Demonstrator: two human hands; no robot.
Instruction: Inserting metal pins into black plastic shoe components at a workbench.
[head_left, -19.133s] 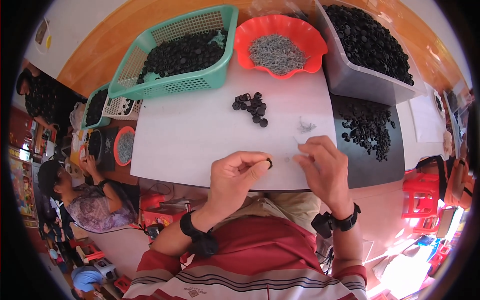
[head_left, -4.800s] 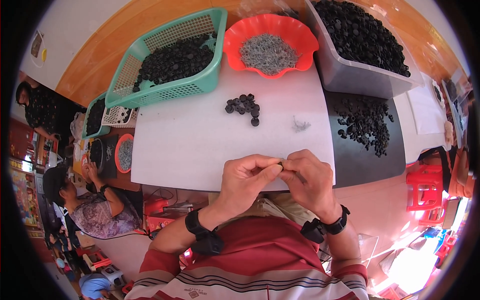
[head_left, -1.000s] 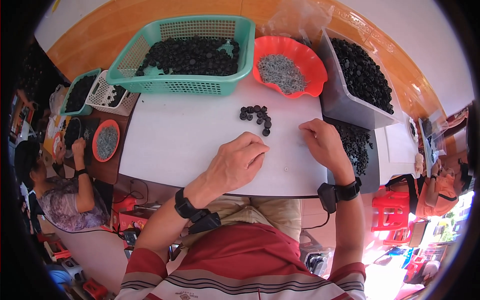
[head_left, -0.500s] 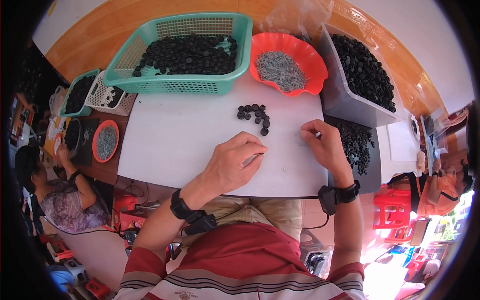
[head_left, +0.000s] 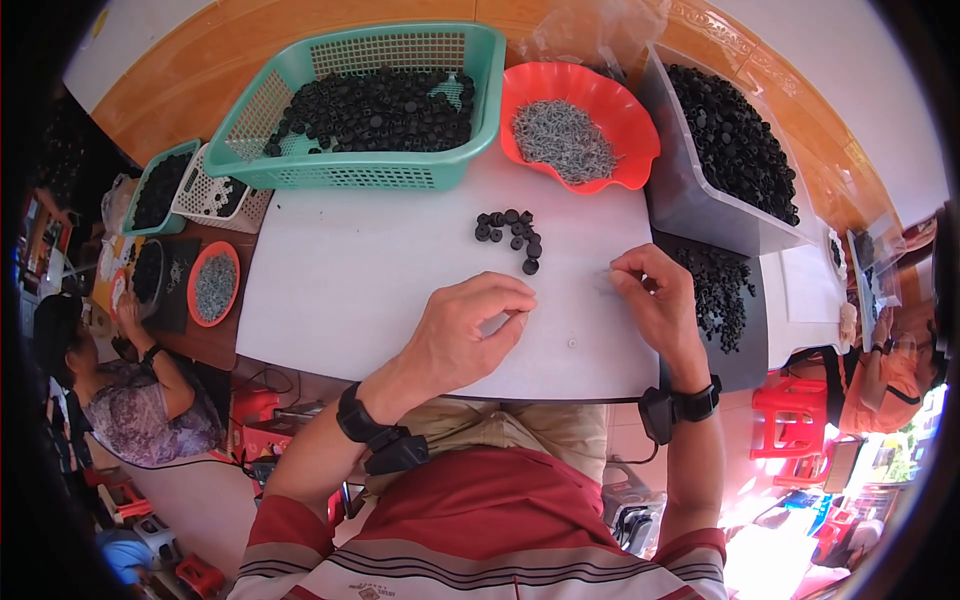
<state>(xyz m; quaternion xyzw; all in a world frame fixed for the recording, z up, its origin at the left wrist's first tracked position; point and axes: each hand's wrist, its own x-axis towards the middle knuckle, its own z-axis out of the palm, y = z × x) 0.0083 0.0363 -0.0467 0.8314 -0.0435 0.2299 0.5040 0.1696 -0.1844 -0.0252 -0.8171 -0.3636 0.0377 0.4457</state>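
Observation:
Above the front of the white tabletop point(head_left: 330, 290), my left hand point(head_left: 468, 330) is closed, thumb and fingertips brought together. Whatever it may hold is hidden or too small to name. To its right, my right hand point(head_left: 660, 300) makes a pinch beside a faint patch of small greyish bits; I cannot make out anything in its fingertips. Several round black caps point(head_left: 517, 228) lie in a curved cluster beyond and between my hands. A tiny pale ring-shaped piece point(head_left: 572, 343) rests on the table between them.
At the back stand a green basket point(head_left: 340, 172) of black caps, a red bowl point(head_left: 638, 140) of grey screws and a translucent bin point(head_left: 690, 205) of black parts. Small black pieces point(head_left: 722, 300) lie on a dark mat at right. A co-worker point(head_left: 150, 400) sits at left.
My right hand has shifted slightly right, still pinched. The dark bit that showed at my left fingertips is no longer visible. The black caps stay in their cluster.

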